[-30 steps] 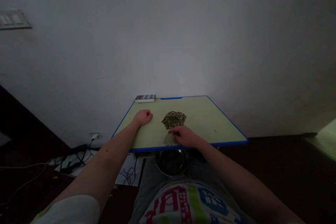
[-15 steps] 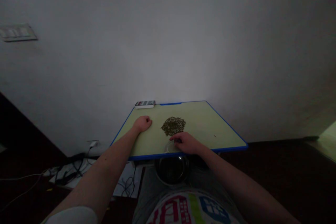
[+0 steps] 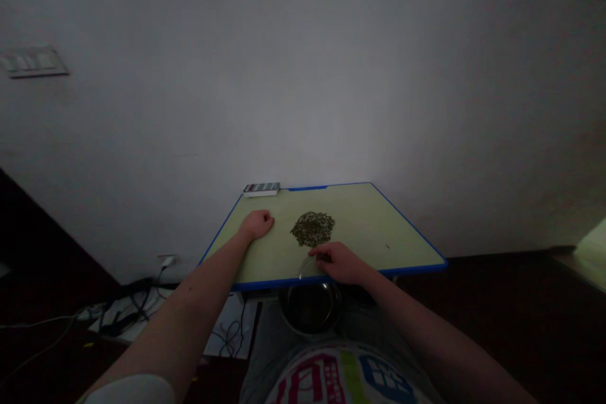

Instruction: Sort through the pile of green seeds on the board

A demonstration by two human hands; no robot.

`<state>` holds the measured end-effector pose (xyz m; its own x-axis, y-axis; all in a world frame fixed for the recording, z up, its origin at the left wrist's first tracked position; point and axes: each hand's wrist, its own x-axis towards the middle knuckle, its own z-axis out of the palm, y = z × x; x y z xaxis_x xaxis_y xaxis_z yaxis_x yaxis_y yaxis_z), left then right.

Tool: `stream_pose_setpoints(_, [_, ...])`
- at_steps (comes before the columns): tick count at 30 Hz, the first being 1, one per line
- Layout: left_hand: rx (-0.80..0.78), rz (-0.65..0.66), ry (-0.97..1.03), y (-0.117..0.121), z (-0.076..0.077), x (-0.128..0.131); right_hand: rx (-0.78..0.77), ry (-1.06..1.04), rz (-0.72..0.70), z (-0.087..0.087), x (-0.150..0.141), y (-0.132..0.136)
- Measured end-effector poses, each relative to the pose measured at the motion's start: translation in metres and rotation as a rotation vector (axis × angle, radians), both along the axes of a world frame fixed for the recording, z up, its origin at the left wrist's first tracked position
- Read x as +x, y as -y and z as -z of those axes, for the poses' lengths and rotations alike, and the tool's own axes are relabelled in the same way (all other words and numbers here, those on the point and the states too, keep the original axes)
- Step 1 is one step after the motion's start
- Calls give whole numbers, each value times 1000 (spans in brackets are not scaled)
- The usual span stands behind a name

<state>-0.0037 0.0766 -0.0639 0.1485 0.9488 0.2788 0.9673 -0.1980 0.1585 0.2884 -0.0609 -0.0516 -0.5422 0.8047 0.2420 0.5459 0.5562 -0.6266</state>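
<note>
My left hand (image 3: pixel 258 224) rests on the pale table top as a loose fist, left of a small heap of dark, seed-like bits (image 3: pixel 312 229). Close to the heap's near edge is my right hand (image 3: pixel 339 261), its fingers curled and the index finger reaching left. A thin, clear curved piece (image 3: pixel 305 266) runs from beside its fingertips toward the table's near edge; whether the fingers grip it or something small is hidden. Below that edge, at my lap, a dark round pot or bowl with a shiny rim (image 3: pixel 311 308) is partly covered by the table.
The pale table (image 3: pixel 364 208) has a blue rim and stands against a grey wall. At its far left corner sits a phone-like slab on a white box (image 3: pixel 262 189). One dark bit (image 3: pixel 387 246) lies apart at right. Cables (image 3: pixel 137 306) clutter the floor at left.
My right hand has shifted slightly right and toward me, a little away from the heap. My left hand stays in place.
</note>
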Motion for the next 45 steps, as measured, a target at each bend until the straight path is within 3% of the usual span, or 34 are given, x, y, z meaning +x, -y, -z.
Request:
stream_pose_setpoints(6, [9, -2, -15, 0, -1, 1, -1, -94, 43, 3, 18, 8])
stream_pose_setpoints(12, [4, -9, -32, 0, -2, 2, -72, -269, 304, 10, 54, 0])
stream_pose_setpoints(16, [0, -10, -33, 1, -2, 2, 79, -232, 424, 6, 64, -1])
stream_pose_setpoints(21, [1, 0, -14, 1, -2, 1, 333, -69, 356, 1, 62, -1])
stream_pose_setpoints(27, [8, 10, -7, 0, -1, 0, 347, 192, 235, 5, 58, -2])
stream_pose_setpoints(32, [-3, 19, 10, 0, -2, 0, 375, 293, 194, 4, 52, -3])
stream_pose_setpoints(45, [-8, -12, -15, 1, -4, 2, 314, 415, 406, 3, 51, -19])
